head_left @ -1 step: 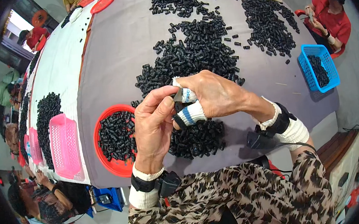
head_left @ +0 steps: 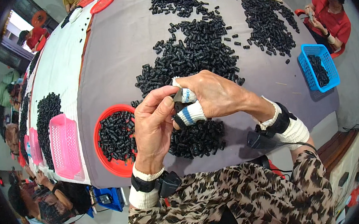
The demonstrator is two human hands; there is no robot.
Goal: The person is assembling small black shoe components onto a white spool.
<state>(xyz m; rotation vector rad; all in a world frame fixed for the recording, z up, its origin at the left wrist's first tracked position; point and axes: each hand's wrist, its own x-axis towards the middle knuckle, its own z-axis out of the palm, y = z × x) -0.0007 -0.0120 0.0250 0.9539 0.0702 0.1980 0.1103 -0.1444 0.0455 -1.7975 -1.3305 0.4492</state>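
In the head view, the left hand (head_left: pixel 155 122) and the right hand (head_left: pixel 212 94) meet above the grey cloth-covered table (head_left: pixel 119 53), just right of the round red plastic tray (head_left: pixel 107 161) that holds small black cylindrical plastic parts. The left thumb and forefinger are pressed together in a pinch on a small dark piece (head_left: pixel 175 98), too hidden to tell its shape. The right fingers curl inward, and two of them wear white cloth finger sleeves (head_left: pixel 190 113), one with a blue stripe; they close on the same piece from the other side. A heap of loose black parts (head_left: pixel 196 138) lies directly below the hands, right of the red tray. A bigger spread of black parts (head_left: pixel 199 50) lies beyond it. A blue plastic basket (head_left: pixel 316 53) sits far right of the tray, a pink one (head_left: pixel 65 145) left.
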